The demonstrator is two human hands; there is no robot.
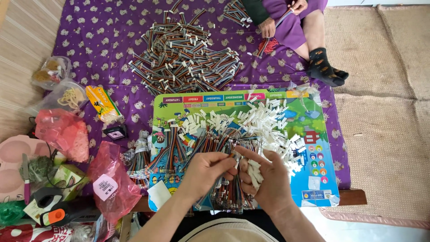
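Head view, the only one we've got: our left hand (207,166) is pinched on the end of a thin multicoloured wire (227,157), fingers pressed together around it. Our right hand (264,172) is cupped, loosely closed on a clump of small white connectors (253,172). Both hover just over the board (313,152), a glossy, flat, cartoon-printed sheet that carries everything.

On it lies a heap of wires (210,143), striped like ribbon, next to a scatter of loose connectors (264,114), blocky little white plastic bits.

Handling-wise we'd say the wire is light and floppy, so grab it right near the tip where it stays stiffest. The connectors look hard, smooth and a bit slippery, easy to drop, so a fingertip pinch on the flat sides seems best.

Farther off on the purple cloth (103,27), soft with a small pale print, sits a big pile of finished cables (183,58). Another person's hand (267,28) works there too. Red bags (62,132) lie crinkly on the left.
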